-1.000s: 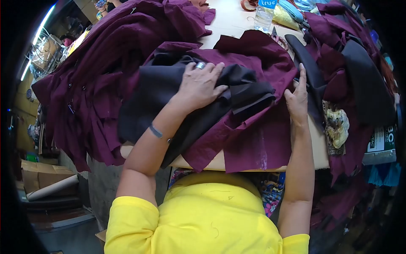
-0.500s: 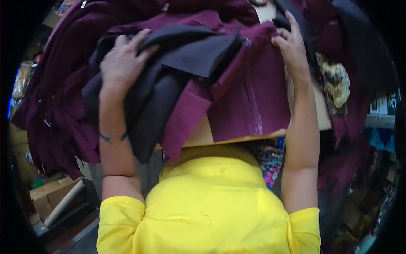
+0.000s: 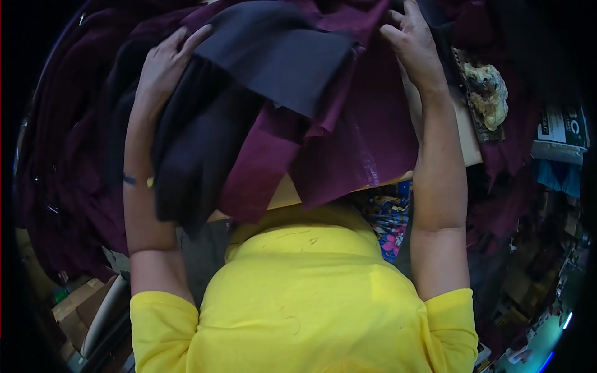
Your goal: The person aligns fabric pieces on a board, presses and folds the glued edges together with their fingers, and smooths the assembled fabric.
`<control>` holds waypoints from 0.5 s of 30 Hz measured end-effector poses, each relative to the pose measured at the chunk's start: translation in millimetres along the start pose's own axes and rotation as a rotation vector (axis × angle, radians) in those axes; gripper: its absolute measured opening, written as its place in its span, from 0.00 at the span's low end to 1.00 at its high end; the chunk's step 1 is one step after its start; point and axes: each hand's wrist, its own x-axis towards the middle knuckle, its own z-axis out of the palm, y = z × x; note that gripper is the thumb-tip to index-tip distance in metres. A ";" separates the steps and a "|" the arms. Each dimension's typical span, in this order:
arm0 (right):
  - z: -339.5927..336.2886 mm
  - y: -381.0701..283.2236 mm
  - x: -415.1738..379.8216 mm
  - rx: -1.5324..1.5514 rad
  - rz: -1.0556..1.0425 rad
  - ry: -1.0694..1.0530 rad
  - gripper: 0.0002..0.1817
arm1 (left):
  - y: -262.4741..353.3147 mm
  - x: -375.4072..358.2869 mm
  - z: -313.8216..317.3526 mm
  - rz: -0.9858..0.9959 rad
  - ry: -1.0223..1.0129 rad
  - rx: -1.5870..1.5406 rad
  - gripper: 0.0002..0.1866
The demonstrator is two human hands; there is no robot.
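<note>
Dark grey cloth (image 3: 273, 50) lies folded over maroon cloth (image 3: 360, 133) in front of me. My left hand (image 3: 166, 65) is at the upper left, on the dark cloth, its thumb and finger at the edge of the fold. At the upper right, my right hand (image 3: 413, 46) is closed in a pinch on the upper edge of the maroon cloth. A shiny strip runs down the maroon panel. Beneath the cloth shows the edge of a tan board (image 3: 286, 194).
More maroon cloth (image 3: 74, 137) hangs in a heap at the left. A yellowish, crumpled lump (image 3: 488, 99) sits on the right. Cardboard boxes (image 3: 81, 304) stand at the lower left, and a printed white and green package (image 3: 559, 127) is at the far right.
Both hands have moved up and away, the left one also further left. The dark fold has spread and shifted upward. The maroon cloth has moved slightly up and left.
</note>
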 end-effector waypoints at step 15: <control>-16.2 -20.8 3.2 0.199 -0.144 0.160 0.44 | -18.0 45.6 -154.9 0.126 -0.069 0.038 0.06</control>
